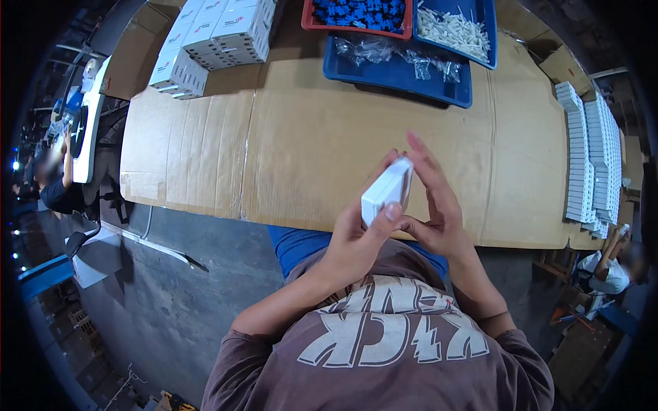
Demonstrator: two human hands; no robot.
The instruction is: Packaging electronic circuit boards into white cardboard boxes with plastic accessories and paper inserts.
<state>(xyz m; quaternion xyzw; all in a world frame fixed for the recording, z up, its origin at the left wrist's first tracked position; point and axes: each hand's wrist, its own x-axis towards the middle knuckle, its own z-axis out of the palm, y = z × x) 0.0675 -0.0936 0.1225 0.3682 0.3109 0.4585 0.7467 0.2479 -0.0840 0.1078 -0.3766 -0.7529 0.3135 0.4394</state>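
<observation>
A small white rectangular box (385, 190) is held tilted above the near edge of the cardboard-covered table. My left hand (359, 236) is wrapped round it, thumb on the near end and fingers along the far left side. Just to the right of the box is my right hand (442, 218), its fingers stretched upward and apart and slightly blurred. The right thumb points at the box's lower right side; whether it touches is hard to tell. The box's right face is partly hidden from this angle.
Brown cardboard (301, 137) covers the table. Stacked white boxes (226, 34) stand far left, more stacks (593, 157) far right. At the back are a red tray (356, 31) of blue parts, a blue tray (491, 51) of white pieces and another blue tray (397, 85) with clear bags.
</observation>
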